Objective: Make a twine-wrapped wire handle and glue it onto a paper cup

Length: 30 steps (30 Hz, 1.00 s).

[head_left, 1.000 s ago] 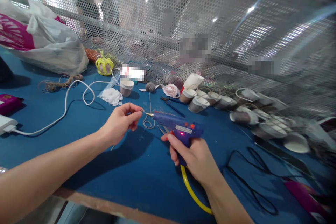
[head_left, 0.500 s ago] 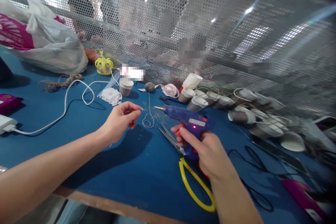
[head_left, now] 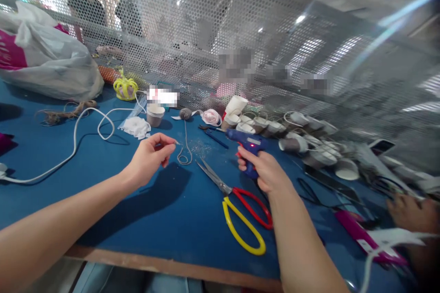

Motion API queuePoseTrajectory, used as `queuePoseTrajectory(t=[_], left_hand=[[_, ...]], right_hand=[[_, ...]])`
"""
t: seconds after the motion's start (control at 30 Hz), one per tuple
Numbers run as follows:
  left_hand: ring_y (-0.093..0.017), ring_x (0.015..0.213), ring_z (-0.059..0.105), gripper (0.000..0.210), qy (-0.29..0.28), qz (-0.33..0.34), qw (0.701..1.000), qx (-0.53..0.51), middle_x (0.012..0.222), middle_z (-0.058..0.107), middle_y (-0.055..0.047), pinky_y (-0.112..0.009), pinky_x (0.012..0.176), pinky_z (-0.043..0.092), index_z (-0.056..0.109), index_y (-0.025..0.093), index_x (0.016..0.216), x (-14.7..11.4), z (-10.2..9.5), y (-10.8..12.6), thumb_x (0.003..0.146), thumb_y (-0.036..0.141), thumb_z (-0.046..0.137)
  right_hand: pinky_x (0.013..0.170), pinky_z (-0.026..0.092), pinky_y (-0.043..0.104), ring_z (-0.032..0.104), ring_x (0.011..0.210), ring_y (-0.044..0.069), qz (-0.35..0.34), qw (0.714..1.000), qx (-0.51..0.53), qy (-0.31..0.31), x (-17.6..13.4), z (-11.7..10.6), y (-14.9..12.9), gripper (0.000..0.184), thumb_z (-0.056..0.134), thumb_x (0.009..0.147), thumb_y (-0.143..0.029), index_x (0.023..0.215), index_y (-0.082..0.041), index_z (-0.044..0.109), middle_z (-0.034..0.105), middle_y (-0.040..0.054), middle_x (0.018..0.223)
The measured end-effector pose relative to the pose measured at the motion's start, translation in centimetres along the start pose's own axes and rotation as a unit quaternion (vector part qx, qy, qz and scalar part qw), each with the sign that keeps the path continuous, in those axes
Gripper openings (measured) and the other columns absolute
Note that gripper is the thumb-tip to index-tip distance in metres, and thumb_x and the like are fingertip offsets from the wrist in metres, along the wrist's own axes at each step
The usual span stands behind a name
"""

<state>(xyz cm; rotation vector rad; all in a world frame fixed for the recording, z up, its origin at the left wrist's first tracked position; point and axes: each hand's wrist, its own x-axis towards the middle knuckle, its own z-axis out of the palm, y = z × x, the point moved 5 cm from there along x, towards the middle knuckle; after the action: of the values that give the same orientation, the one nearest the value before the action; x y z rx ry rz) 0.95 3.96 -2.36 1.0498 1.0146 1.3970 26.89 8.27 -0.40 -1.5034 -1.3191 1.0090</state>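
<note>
My left hand (head_left: 149, 155) is closed in a pinch above the blue table. A tiny pale tip shows at its fingertips; what it belongs to is too small to make out. Just beyond the fingers, a thin grey cord (head_left: 186, 137) runs from a small grey ball of cord (head_left: 185, 114) and ends in a loop on the table. My right hand (head_left: 266, 171) is wrapped round a blue hot glue gun (head_left: 245, 139) with a lit red light, its nozzle toward the back left. Scissors (head_left: 225, 188) with one yellow and one red handle lie between my forearms, blades apart.
Blue-handled pliers (head_left: 215, 137) lie behind the scissors. Grey-and-white cups (head_left: 295, 143) crowd the back right. A white cable (head_left: 75, 139), a cup (head_left: 155, 115) and a plastic bag (head_left: 51, 64) are left. Another person's hand (head_left: 412, 210) is at the right edge. A perforated metal screen (head_left: 192, 50) stands behind.
My right hand has drawn the glue gun back and right, away from my left fingers, uncovering the scissors' red handle. Another person's hand has appeared at the right. The view has shifted right.
</note>
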Motion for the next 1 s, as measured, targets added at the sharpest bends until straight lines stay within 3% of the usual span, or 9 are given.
queuePoseTrajectory(t=[0.23,0.37,0.47,0.57,0.63,0.73,0.83,1.0], left_hand=[[-0.004,0.040,0.040,0.008,-0.006,0.020,1.000,0.020,0.047,0.044,0.008,-0.018,0.042,0.031,0.054,0.015,0.074,-0.2,-0.1,0.0,0.069,0.018,0.059],[-0.004,0.040,0.040,0.008,-0.015,0.021,0.999,0.018,0.047,0.044,0.008,-0.019,0.042,0.030,0.053,0.015,0.075,-0.1,0.0,-0.1,0.070,0.019,0.059],[-0.004,0.040,0.040,0.007,-0.020,0.013,1.000,0.011,0.047,0.044,0.008,-0.018,0.042,0.030,0.053,0.015,0.075,-0.2,0.2,0.1,0.070,0.018,0.058],[-0.004,0.041,0.039,0.008,-0.029,-0.010,0.999,-0.013,0.047,0.044,0.007,-0.018,0.041,0.031,0.052,0.014,0.074,-0.5,0.5,0.2,0.070,0.017,0.058],[-0.004,0.041,0.039,0.009,-0.041,-0.034,0.998,-0.032,0.047,0.045,0.007,-0.017,0.041,0.031,0.052,0.014,0.073,-0.8,0.8,0.2,0.069,0.017,0.059],[-0.004,0.042,0.040,0.011,-0.063,-0.068,0.994,-0.052,0.048,0.046,0.006,-0.017,0.040,0.031,0.052,0.014,0.074,-1.2,1.3,0.1,0.068,0.018,0.061],[-0.004,0.042,0.042,0.014,-0.079,-0.092,0.991,-0.061,0.050,0.049,0.006,-0.016,0.041,0.032,0.052,0.014,0.073,-1.6,1.7,0.0,0.067,0.019,0.064],[-0.003,0.040,0.041,0.019,-0.085,-0.111,0.988,-0.069,0.051,0.050,0.006,-0.017,0.040,0.032,0.052,0.014,0.072,-2.1,2.0,0.2,0.064,0.022,0.066]], right_hand=[[0.043,0.036,0.022,0.044,0.040,0.008,0.050,0.983,-0.172,0.042,3.2,-1.0,3.6,0.036,0.060,0.068,-0.044,0.050,-0.013,0.055,0.052,0.0020,0.047],[0.048,0.039,0.028,0.052,0.045,0.016,0.062,0.960,-0.265,0.057,4.4,-0.8,4.6,0.041,0.056,0.071,-0.045,0.044,-0.014,0.052,0.052,0.0058,0.043],[0.061,0.042,0.035,0.061,0.070,0.029,0.040,0.942,-0.323,0.078,4.5,-0.5,3.6,0.036,0.062,0.068,-0.037,0.041,-0.015,0.052,0.058,0.0144,0.053],[0.077,0.039,0.039,0.054,0.099,0.034,-0.017,0.936,-0.342,0.082,3.6,0.7,1.2,0.025,0.061,0.070,-0.029,0.050,-0.013,0.058,0.064,0.0216,0.081],[0.082,0.038,0.037,0.053,0.101,0.030,-0.062,0.942,-0.328,0.043,2.1,2.2,-0.5,0.023,0.055,0.076,-0.029,0.062,-0.013,0.063,0.064,0.0187,0.091],[0.072,0.043,0.028,0.060,0.082,0.017,-0.111,0.956,-0.266,-0.057,-0.9,5.2,-2.7,0.028,0.044,0.083,-0.036,0.083,-0.019,0.067,0.067,0.0066,0.089],[0.063,0.044,0.027,0.059,0.071,0.015,-0.137,0.970,-0.092,-0.178,-4.1,8.1,-3.8,0.028,0.048,0.082,-0.038,0.085,-0.016,0.066,0.067,0.0065,0.082],[0.058,0.042,0.026,0.056,0.067,0.013,-0.111,0.969,0.058,-0.213,-6.1,9.6,-2.8,0.030,0.051,0.080,-0.043,0.084,-0.016,0.065,0.065,0.0052,0.077]])
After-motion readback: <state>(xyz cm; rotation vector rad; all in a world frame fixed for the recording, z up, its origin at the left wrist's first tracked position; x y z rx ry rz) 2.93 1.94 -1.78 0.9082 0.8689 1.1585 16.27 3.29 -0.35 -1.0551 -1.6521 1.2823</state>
